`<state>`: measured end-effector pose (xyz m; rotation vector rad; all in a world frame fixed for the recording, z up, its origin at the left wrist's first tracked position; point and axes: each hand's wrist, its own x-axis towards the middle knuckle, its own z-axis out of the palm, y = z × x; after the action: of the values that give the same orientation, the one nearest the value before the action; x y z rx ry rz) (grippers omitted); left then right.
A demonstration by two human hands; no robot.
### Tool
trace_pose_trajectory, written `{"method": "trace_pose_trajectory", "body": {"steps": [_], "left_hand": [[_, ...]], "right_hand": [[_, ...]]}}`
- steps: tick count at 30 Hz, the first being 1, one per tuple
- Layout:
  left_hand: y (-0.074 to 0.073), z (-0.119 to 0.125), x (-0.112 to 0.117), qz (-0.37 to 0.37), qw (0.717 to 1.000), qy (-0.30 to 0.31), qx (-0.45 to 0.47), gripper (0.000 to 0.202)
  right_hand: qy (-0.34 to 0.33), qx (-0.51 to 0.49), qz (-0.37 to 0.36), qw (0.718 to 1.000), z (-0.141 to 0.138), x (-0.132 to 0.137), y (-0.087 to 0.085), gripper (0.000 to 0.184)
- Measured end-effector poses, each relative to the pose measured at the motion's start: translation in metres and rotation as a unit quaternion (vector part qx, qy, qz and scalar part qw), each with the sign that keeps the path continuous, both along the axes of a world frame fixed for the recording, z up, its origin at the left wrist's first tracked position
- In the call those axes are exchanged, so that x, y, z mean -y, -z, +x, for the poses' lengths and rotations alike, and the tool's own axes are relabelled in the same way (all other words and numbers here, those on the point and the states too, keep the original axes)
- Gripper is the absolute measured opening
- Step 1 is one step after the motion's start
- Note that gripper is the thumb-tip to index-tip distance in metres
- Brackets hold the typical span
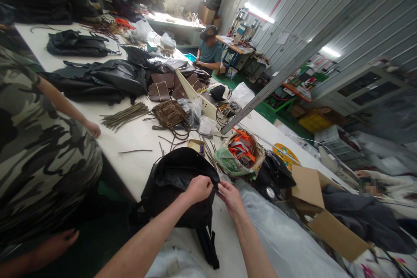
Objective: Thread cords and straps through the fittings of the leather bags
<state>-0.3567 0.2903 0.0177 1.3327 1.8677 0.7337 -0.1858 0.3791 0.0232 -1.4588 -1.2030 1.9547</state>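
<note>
A black backpack (176, 200) lies on the white table in front of me, its mouth gaping and a strap hanging toward me. My left hand (199, 189) is closed at the right side of the opening, fingers curled over the fabric edge. Just to its right, my right hand (228, 196) pinches the same edge between thumb and fingers. Whatever small part lies between the fingertips is too small to make out.
A person in camouflage (48, 139) stands at the left; another sits across the table (130, 173). Around the backpack are a bundle of cords (125, 115), a brown bag (171, 115), a sack of orange strips (241, 156), a metal post (280, 69) and an open cardboard box (308, 186).
</note>
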Motion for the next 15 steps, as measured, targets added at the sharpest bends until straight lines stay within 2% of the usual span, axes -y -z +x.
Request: {"method": "trace_pose_trajectory", "body": {"steps": [10, 15], "left_hand": [[-0.003, -0.001, -0.008, -0.005, 1.000, 0.015, 0.001, 0.029], [-0.001, 0.003, -0.015, -0.013, 1.000, 0.002, -0.005, 0.025]], "right_hand": [[-0.002, -0.007, -0.004, 1.000, 0.002, 0.003, 0.000, 0.064], [0.001, -0.011, -0.014, 1.000, 0.005, 0.003, 0.004, 0.060]]}}
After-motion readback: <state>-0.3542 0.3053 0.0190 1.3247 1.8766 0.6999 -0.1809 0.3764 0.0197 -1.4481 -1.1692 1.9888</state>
